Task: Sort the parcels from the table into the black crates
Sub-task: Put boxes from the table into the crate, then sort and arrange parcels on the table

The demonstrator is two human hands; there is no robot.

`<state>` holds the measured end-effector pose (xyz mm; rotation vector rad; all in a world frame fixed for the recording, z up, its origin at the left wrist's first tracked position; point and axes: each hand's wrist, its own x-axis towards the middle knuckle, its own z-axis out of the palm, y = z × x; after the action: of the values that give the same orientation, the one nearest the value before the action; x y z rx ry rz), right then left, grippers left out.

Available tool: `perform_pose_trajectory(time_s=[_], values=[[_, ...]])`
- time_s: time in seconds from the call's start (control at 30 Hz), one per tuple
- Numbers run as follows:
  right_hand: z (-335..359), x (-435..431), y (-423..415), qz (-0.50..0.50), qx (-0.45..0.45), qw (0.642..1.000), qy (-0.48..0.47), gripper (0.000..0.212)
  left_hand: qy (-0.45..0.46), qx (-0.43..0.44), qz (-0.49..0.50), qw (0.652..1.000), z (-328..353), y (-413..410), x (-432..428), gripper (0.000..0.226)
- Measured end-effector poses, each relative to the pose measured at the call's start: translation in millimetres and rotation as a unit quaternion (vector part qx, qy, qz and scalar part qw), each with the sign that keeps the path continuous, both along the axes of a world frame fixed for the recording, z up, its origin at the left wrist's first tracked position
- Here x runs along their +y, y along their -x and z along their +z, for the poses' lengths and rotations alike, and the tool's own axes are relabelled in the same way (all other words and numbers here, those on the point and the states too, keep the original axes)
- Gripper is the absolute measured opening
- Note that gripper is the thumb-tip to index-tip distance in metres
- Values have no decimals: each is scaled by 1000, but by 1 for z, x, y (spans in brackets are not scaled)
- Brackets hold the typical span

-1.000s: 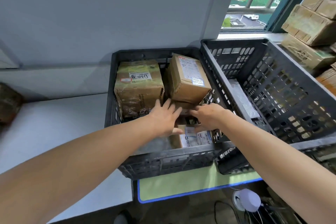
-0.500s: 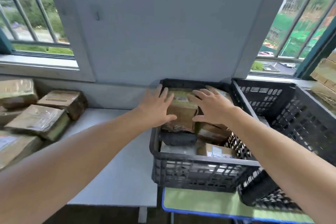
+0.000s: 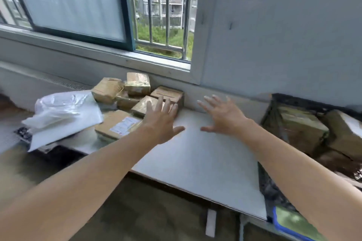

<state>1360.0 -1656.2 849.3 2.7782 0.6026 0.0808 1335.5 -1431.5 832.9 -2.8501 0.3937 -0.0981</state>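
Observation:
Several brown taped cardboard parcels [image 3: 137, 86] lie piled on the white table [image 3: 195, 158] against the wall under the window. A flat parcel with a white label [image 3: 117, 125] lies nearest me. My left hand [image 3: 160, 121] hovers with spread fingers over the pile's right edge, holding nothing. My right hand [image 3: 223, 117] is also spread and empty, above bare tabletop to the right of the pile. A black crate [image 3: 274, 103] holding brown parcels [image 3: 301, 129] stands at the right edge of the view.
White plastic mailer bags [image 3: 62, 115] lie heaped on the table's left part. A window with bars [image 3: 166, 15] runs behind the table. A green mat with a blue rim [image 3: 293, 223] shows under the crate at the lower right.
The view has swung left from the crates to the parcel pile. Both hands left the crate empty and now hover over the table beside the parcels.

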Motion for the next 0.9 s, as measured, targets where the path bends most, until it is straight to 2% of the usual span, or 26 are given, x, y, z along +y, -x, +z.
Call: perform_pose_trajectory(time_s=[0.2,0.33,0.63,0.9], values=[[-26,134,-12,54,33,997,-36,93,-14,38,86,996,-24,11,135,85],[-39,205,-34,93,37,994,-45,93,8,55,130,990,-34,2,198,84],[-93,340,-129,152,81,982,-82,96,-11,79,206,975,-62,-60,319,84],[-129,457,-207,200,131,963,-121,92,36,133,302,943,-98,-115,422,87]])
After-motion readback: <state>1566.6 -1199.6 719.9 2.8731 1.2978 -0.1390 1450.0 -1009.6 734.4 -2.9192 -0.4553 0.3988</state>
